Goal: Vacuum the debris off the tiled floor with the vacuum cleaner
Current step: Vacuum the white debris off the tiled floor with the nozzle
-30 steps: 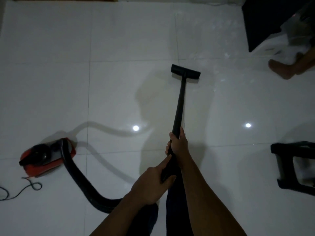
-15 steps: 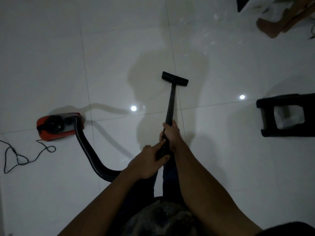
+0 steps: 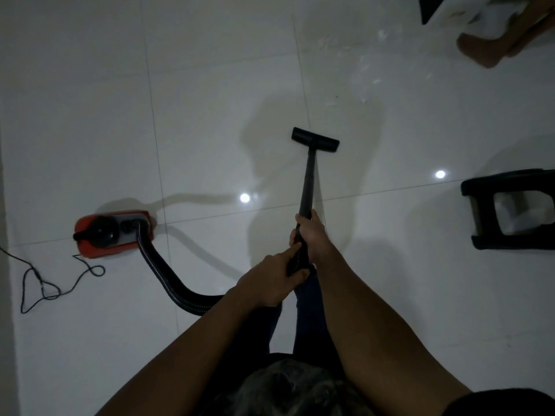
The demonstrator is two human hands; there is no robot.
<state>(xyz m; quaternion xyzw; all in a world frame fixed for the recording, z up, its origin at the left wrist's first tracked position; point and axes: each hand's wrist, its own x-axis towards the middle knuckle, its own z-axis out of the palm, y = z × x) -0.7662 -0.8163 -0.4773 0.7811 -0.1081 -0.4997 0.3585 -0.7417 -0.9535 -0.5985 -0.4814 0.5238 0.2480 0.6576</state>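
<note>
both hands grip the wand (image 3: pixel 307 181), right hand (image 3: pixel 312 232) ahead, left hand (image 3: pixel 270 277) behind, fingers (image 3: pixel 289 250) curled round it. nozzle (image 3: pixel 315 140) sits flat on floor (image 3: pixel 210 85); pale debris (image 3: pixel 365 67) lies beyond, slightly right. judgement: push forward slowly, nozzle flat, overlapping strokes.

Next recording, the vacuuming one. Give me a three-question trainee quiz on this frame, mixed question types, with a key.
1. True or false: the left hand grips the hose end, nearer the person than the right hand on the wand.
2. The red canister sits on the wand's: A) left, B) right, C) far end?
3. Fill in: the pale debris lies ____ the nozzle, apart from it.
Key: 1 true; 2 A; 3 beyond.
</note>
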